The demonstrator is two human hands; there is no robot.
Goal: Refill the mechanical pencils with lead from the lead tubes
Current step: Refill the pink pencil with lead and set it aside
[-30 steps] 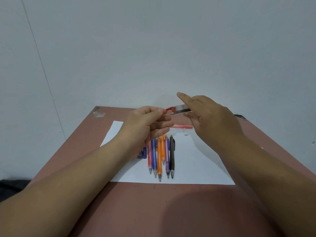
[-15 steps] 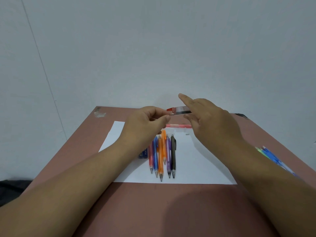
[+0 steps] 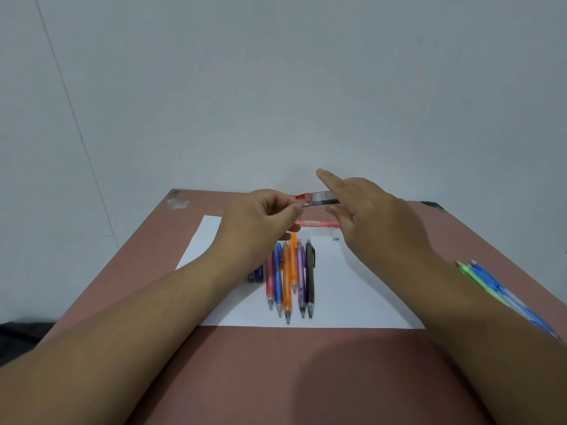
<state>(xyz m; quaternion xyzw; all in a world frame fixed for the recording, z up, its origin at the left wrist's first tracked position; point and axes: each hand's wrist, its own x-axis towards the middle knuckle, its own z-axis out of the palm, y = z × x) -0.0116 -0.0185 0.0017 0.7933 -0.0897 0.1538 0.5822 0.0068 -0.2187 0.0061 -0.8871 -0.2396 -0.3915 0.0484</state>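
Note:
A clear lead tube (image 3: 320, 199) with a red cap end is held level above the table. My right hand (image 3: 371, 216) holds its right part, index finger stretched out over it. My left hand (image 3: 260, 222) pinches the red cap end with thumb and forefinger. Below, several mechanical pencils (image 3: 290, 277) in pink, blue, orange, purple and black lie side by side on a white paper sheet (image 3: 352, 296), tips toward me. A pink pencil (image 3: 317, 223) lies crosswise at the sheet's far edge. A blue lead case (image 3: 256, 274) shows beside my left wrist.
The brown table (image 3: 276, 378) stands against a pale wall. More blue and green pencils (image 3: 497, 292) lie at the right edge, partly behind my right forearm. A small pale bit (image 3: 335, 239) lies on the paper. A dark object (image 3: 432, 205) sits at the far right corner.
My left hand's fingers curled in and closed on the tube's red cap end. The view shifted slightly, and the pencils at the right came into sight.

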